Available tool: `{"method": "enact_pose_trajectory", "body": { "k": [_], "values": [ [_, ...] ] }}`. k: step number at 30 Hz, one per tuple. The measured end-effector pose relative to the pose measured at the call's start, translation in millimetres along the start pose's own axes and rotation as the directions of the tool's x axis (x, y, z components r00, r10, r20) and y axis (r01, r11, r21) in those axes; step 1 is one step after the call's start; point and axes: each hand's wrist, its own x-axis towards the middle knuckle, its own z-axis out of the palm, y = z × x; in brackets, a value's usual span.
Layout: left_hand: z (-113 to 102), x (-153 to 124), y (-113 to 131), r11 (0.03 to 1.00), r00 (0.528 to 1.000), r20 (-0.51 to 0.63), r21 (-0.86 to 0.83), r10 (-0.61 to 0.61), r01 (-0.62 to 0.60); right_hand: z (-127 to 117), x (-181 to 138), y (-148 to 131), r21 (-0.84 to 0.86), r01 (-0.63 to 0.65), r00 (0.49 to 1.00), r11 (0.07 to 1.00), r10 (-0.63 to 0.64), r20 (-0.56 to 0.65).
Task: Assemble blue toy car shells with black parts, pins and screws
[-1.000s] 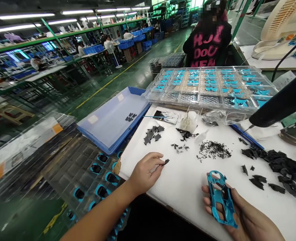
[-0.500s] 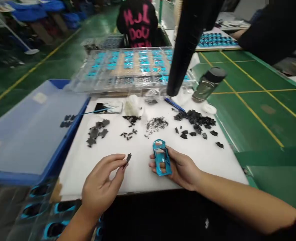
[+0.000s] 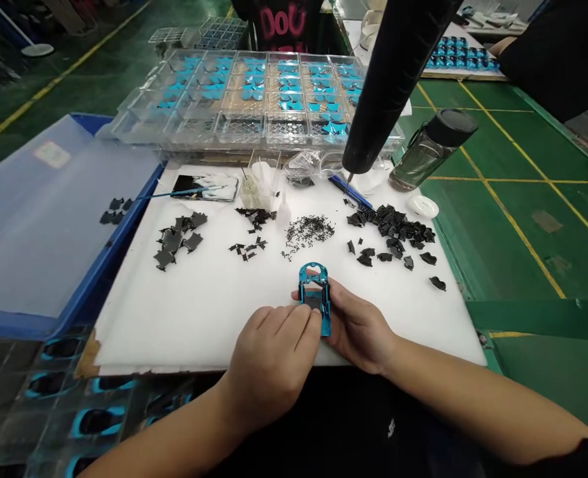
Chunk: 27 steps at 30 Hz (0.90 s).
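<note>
White foam (image 3: pixel 184 318) covers the table before me, and green floor (image 3: pixel 513 232) with yellow lines runs beyond my right arm. From the head view, ahead of my hands, a clear compartment tray (image 3: pixel 189 129) of blue parts spans the far side, with a person's dark top (image 3: pixel 284 23) past it; less of the pink lettering shows than half a second ago.

What has changed most is my left hand (image 3: pixel 275 365): it was well apart from the blue shell (image 3: pixel 326 325), pinching a dark piece, and now it bends over the shell's lower half. A dark piece (image 3: pixel 312 302) shows in the shell's opening against my fingertips; whether they pinch it, I cannot tell. My right hand (image 3: pixel 356 325) cradles the shell near the table's front edge, as before.

Just ahead of the shell lie tiny black bits (image 3: pixel 308 231). Flat dark plates (image 3: pixel 172 239) lie ahead and left of my hands, a black heap (image 3: pixel 393 226) ahead and right, below a black tool (image 3: pixel 388 86).
</note>
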Motion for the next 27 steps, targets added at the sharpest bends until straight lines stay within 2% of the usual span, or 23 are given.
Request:
{"method": "enact_pose_trajectory", "body": {
  "k": [8,21,27],
  "values": [
    [3,15,8,0.993,0.994,0.073,0.098,-0.078,0.071,2,-1,0,0.011,-0.017,1.0,1.0,0.017,-0.007],
    [2,15,2,0.993,0.975,0.196,-0.037,-0.102,0.111,0,0,0,0.001,-0.007,1.0,1.0,0.007,-0.009],
    [0,16,0,0.996,0.98,0.185,-0.034,-0.074,0.081,1,-1,0,-0.027,-0.021,0.999,0.999,0.02,-0.035]
  ]
}}
